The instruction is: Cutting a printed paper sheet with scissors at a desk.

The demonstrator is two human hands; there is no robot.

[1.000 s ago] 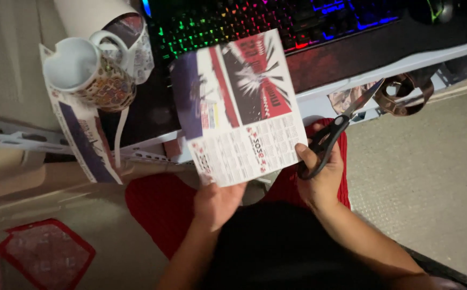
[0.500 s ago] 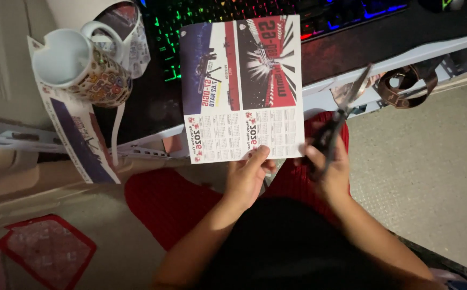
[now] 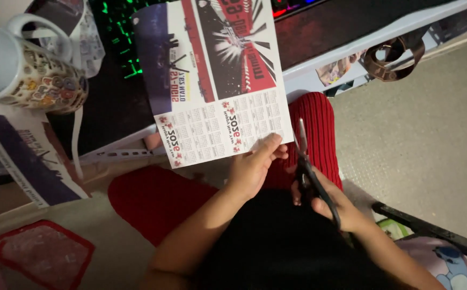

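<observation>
The left hand (image 3: 252, 169) pinches the lower edge of a glossy printed paper sheet (image 3: 214, 80), thumb on top near the bottom right corner and the other fingers tucked underneath. The sheet carries two tall picture panels, one dark blue and one red and black, with small white calendar grids below them. It reaches up and away from the hand, over the front edge of the dark desk (image 3: 330, 32) and partly across a keyboard with green backlit keys (image 3: 116, 37).

The right hand (image 3: 333, 201) is closed around the black handles of a pair of scissors (image 3: 308, 166). The silver blades point upward and appear nearly together, their tip just beside the sheet's lower right corner, to the right of the left thumb; whether it touches the paper cannot be told. Both hands sit above the person's lap, over red ribbed trouser legs (image 3: 314, 129).

On the desk to the far left stands a white mug covered in colourful stickers (image 3: 29, 72). Below it a long printed paper strip in dark blue and white (image 3: 21, 156) hangs off the desk edge. A brown tape roll (image 3: 392, 53) rests at the upper right, above the pale carpeted floor (image 3: 421, 139)
</observation>
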